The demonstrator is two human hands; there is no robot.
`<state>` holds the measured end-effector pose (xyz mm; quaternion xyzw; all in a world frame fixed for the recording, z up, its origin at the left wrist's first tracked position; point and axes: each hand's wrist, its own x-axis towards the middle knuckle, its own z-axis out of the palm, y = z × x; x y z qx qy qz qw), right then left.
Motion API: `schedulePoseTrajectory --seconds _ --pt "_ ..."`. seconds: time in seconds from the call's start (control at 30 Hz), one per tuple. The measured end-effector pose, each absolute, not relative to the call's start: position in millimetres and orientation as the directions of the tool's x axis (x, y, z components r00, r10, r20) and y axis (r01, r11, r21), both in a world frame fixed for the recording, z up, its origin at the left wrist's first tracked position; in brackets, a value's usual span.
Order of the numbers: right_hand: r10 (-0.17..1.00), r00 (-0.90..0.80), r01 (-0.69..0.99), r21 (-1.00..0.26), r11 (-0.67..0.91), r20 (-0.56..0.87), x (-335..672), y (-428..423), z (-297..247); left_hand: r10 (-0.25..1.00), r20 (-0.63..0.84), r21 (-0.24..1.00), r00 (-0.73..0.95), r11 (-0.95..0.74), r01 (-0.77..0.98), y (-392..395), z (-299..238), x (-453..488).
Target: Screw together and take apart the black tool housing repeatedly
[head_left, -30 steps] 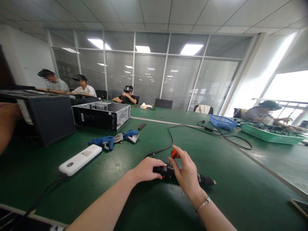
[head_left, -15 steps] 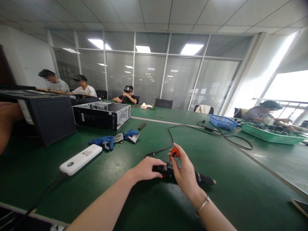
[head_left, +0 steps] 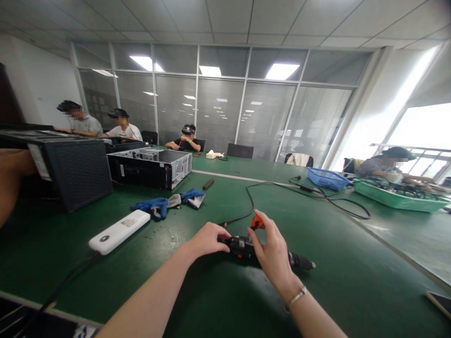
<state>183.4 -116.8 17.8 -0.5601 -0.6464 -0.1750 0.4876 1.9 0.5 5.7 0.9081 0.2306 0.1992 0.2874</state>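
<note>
My left hand [head_left: 207, 239] is curled shut around the rear end of a black electric screwdriver [head_left: 239, 245], pinning it flat on the green surface [head_left: 345, 277] right in front of me. My right hand [head_left: 273, 253] arches over the middle of the tool, its thumb and forefinger pinched together on a small orange piece [head_left: 257, 222] that sits just above the body. From here I cannot tell whether that piece is joined to the tool or already loose in my fingers. The power cord [head_left: 251, 202] runs from the rear of the tool away across the surface, so it looks connected at that end.

As I judge it, the work is at an early, fiddling stage: the tool is steadied and the orange piece is gripped, but the nose [head_left: 306, 264] points off to my right with no screw and no workpiece at it.

A white power bank [head_left: 119, 231] lies well to my left, blue gloves [head_left: 160, 205] beyond it, and an open computer case [head_left: 151, 166] farther back.
</note>
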Motion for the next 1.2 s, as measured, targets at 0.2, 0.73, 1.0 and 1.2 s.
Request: schedulePoseTrajectory --seconds 0.2,0.73,1.0,1.2 --pt "0.613 0.107 0.833 -0.407 0.374 0.783 182.8 -116.7 18.9 0.567 0.226 0.581 0.792 -0.731 0.357 9.2 2.4 -1.2" --pt "0.594 0.094 0.889 -0.337 0.312 0.799 184.4 -117.9 20.2 0.567 0.162 0.585 0.807 -0.714 0.384 11.6 4.3 -5.1" --pt "0.396 0.164 0.854 -0.331 0.4 0.903 189.7 -118.4 15.5 0.546 0.21 0.589 0.811 -0.733 0.341 8.4 -3.3 0.3" --pt "0.393 0.214 0.679 -0.426 0.598 0.894 179.3 -119.7 1.4 0.539 0.247 0.58 0.805 -0.748 0.322 5.1 -3.0 2.5"
